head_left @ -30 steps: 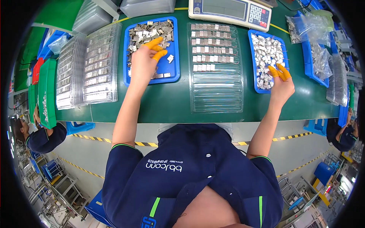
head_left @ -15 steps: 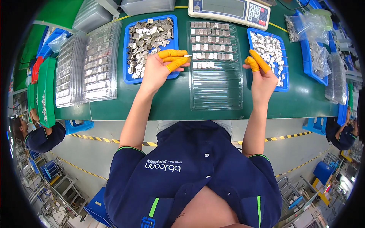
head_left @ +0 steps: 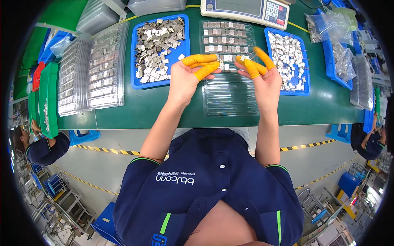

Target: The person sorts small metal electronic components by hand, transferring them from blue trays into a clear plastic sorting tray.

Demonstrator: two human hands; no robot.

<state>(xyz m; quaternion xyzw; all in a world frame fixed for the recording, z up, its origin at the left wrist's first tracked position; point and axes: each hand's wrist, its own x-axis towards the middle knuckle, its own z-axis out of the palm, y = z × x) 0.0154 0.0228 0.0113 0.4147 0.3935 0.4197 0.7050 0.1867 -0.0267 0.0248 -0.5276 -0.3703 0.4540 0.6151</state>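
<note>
My left hand, in yellow finger cots, is closed in a pinch on a small white-and-metal connector piece. It hovers over the left edge of the clear ribbed tray. Opposite it, my right hand also wears yellow cots. Its thumb and a finger are drawn together above the tray's right side, while another finger points up; whatever lies in the pinch is too small to make out. Rows of small connector pieces fill the tray's far part, and my fingers partly hide the nearer rows.
A blue tray of loose metal pieces stands at left, another blue tray of white pieces at right. Beyond sits a scale. Stacked clear trays lie far left; plastic bags lie far right. Other people work at both sides.
My right hand has moved left from beside the right blue tray to over the clear tray. My left hand has shifted slightly right, still pinching its small piece.
</note>
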